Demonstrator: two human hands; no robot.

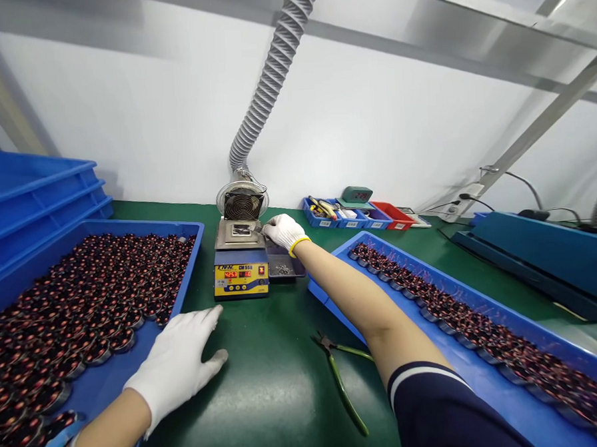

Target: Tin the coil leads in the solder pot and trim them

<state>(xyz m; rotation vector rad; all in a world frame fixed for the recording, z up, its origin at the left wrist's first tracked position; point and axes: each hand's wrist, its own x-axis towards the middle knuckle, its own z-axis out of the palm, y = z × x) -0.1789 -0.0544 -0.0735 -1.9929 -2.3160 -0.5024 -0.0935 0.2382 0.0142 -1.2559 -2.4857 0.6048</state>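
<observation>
My left hand (176, 363), in a white glove, hovers over the green bench by the right edge of a blue tray (101, 387). Its fingers are spread and it holds nothing. Dense rows of small round black parts with copper-coloured spots (111, 273) fill most of that tray. My right hand (285, 232), in a white glove with a yellow cuff, reaches to the right side of a solder pot (240, 236) with a yellow front panel. The fingers are closed together; what they hold is hidden. Below that hand lies a small dark tray (293, 267) with silvery bits.
Green-handled cutters (339, 375) lie open on the bench. A second blue tray (461, 382) at right holds rows of wired parts. Behind the pot stand a fan (245, 205) and a grey hose (271, 78). Small bins (351, 224), a teal machine (540, 257) and stacked trays (36, 190) surround.
</observation>
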